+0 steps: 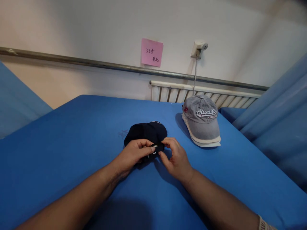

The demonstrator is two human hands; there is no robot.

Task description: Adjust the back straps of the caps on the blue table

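Dark cap (146,132), soft cloth, rounded and slightly flattened crown, lies near the middle of the table (59,153), which is covered in smooth blue fabric with a rounded far corner. Both hands work at the cap's near edge. Left hand (133,155): fingers curled, thumb and forefinger pinching the strap (157,148) at the back of the cap. Right hand (176,158): fingertips bent inward, pinching the same strap from the other side; a small pale, shiny buckle (154,150) shows between the two hands. Exact grip on the buckle too small to tell. Well to the right, apart from the dark cap, a grey cap (201,119) of faded, washed-looking cloth with raised white stitched lettering sits atop what looks like pale brims stacked beneath. Behind: ribbed white radiator (216,95), pink square paper note (152,52) on the matte wall.
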